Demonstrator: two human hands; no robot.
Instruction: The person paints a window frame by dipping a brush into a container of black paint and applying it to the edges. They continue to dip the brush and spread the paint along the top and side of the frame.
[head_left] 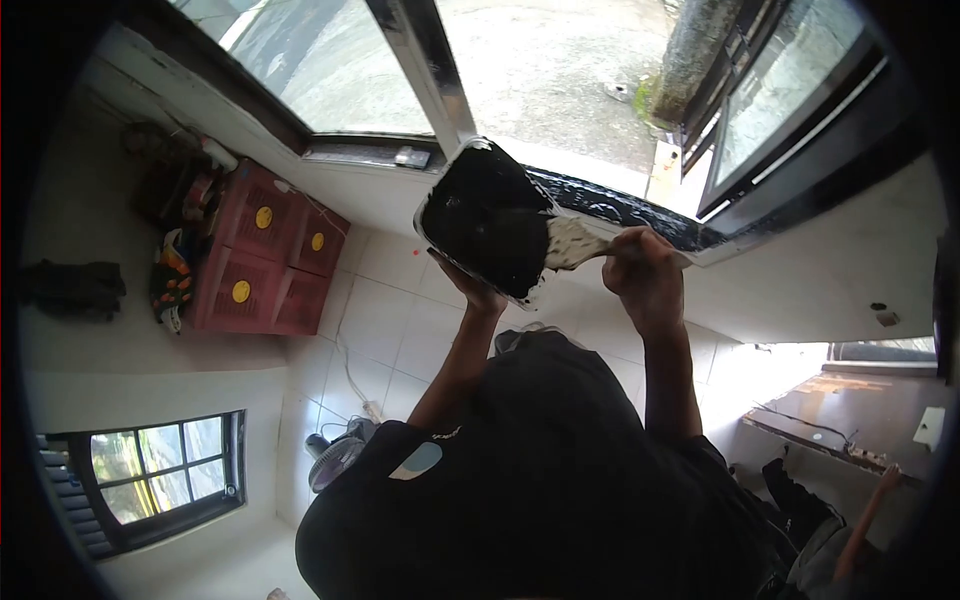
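My left hand (482, 292) supports a pale plastic tub (424, 212) from below, with much of the hand hidden beneath it. Black paint (470, 205) coats the inside of the tub, which tilts toward me. In my right hand (645, 278) is a paintbrush (575, 244), its handle gripped in closed fingers. The brush's broad, pale head, streaked with dark paint, overlaps the tub's right rim. Just beyond, the window sill (615, 203) is glossy black with white patches.
An opened window sash (785, 115) juts out at right. A small object (412, 157) sits on the left sill. Red drawers (270, 262) line the left wall; a fan (337, 464) and cable lie on the tiled floor. Another person (845, 545) is at lower right.
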